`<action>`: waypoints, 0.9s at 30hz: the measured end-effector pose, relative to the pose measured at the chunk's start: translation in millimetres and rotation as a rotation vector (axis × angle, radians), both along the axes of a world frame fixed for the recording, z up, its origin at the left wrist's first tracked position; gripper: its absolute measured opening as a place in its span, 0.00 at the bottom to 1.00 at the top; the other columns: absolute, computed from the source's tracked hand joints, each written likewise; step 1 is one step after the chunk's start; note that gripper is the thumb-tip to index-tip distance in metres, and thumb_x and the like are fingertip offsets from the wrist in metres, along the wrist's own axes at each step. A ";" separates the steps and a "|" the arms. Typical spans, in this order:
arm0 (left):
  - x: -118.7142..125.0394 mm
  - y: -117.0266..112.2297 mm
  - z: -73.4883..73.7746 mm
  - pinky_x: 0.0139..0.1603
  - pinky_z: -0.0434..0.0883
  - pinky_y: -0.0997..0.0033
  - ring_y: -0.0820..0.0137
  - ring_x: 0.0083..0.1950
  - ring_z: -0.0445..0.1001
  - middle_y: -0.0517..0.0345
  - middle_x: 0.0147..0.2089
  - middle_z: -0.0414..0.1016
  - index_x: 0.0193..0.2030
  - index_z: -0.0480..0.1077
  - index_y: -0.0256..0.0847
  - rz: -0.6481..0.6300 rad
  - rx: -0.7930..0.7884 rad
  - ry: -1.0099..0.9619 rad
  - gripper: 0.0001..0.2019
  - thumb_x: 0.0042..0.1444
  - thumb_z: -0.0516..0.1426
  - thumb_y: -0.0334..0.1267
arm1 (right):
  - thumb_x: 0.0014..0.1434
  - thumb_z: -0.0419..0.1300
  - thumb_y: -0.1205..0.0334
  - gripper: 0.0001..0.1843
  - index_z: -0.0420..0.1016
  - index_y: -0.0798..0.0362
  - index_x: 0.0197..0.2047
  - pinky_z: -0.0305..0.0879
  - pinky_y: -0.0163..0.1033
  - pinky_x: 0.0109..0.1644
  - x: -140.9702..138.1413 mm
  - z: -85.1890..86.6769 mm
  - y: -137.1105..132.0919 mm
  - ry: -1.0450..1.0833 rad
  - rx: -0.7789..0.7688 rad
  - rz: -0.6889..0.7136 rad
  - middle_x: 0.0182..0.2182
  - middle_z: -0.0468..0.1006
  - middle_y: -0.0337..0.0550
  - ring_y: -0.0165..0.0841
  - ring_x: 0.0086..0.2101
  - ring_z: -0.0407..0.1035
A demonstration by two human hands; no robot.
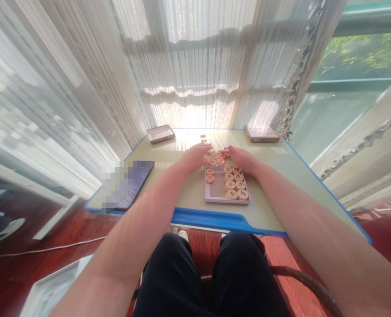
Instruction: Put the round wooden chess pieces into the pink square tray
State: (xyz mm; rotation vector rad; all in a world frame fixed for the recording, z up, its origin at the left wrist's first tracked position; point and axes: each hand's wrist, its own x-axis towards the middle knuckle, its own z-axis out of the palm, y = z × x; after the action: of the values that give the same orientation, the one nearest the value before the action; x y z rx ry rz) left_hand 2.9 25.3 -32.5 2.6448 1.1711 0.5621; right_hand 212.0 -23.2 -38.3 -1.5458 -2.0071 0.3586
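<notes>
Several round wooden Chinese chess pieces (213,161) with red characters lie in a loose cluster on the table, just beyond a shallow box tray (210,199). My left hand (197,156) is at the left side of the cluster, its fingers stretched out over the edge pieces. At the right side, my right hand (240,157) has its fingers extended towards the pieces, close to or touching one; I cannot tell which. Inside the tray, black-character pieces (230,185) fill two columns on the right, and two red pieces (209,175) sit at the upper left.
More pieces (203,139) lie beyond my left hand. An open box lid (161,134) is at the far left and a flat box (262,133) at the far right. A dark device (136,185), partly pixelated, lies on the left. The table (274,198) has a blue rim.
</notes>
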 end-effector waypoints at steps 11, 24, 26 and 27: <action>-2.0 -6.8 5.6 0.60 0.62 0.68 0.64 0.59 0.67 0.53 0.58 0.70 0.54 0.71 0.41 0.042 -0.094 0.051 0.22 0.53 0.50 0.29 | 0.62 0.37 0.40 0.35 0.78 0.53 0.47 0.51 0.45 0.61 -1.7 4.6 -3.1 0.173 -0.161 -0.119 0.53 0.73 0.49 0.41 0.55 0.63; -6.6 -7.7 4.5 0.59 0.65 0.68 0.67 0.55 0.70 0.56 0.54 0.73 0.49 0.74 0.41 0.088 -0.056 -0.101 0.22 0.51 0.49 0.24 | 0.55 0.53 0.56 0.15 0.80 0.51 0.34 0.57 0.44 0.59 -4.9 7.8 -5.8 0.338 -0.074 -0.103 0.46 0.77 0.43 0.38 0.50 0.67; -5.3 -9.9 6.0 0.59 0.64 0.69 0.68 0.55 0.70 0.58 0.53 0.74 0.45 0.76 0.42 0.039 -0.091 -0.142 0.22 0.49 0.49 0.23 | 0.55 0.53 0.56 0.15 0.80 0.51 0.31 0.56 0.44 0.60 -7.2 11.3 -9.5 0.385 -0.089 -0.050 0.49 0.75 0.43 0.38 0.52 0.66; -4.6 -11.1 6.8 0.60 0.64 0.70 0.68 0.55 0.70 0.58 0.52 0.74 0.44 0.77 0.42 0.014 -0.105 -0.159 0.21 0.48 0.49 0.23 | 0.55 0.53 0.56 0.15 0.80 0.51 0.30 0.55 0.43 0.60 -8.3 12.7 -11.1 0.388 -0.109 -0.021 0.50 0.74 0.42 0.37 0.52 0.65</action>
State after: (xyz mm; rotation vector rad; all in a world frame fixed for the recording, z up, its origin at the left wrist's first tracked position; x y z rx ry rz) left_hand -1.7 14.2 -25.7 2.4564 1.1402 0.6801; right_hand 203.7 -34.3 -25.7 -1.4303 -1.6915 0.7112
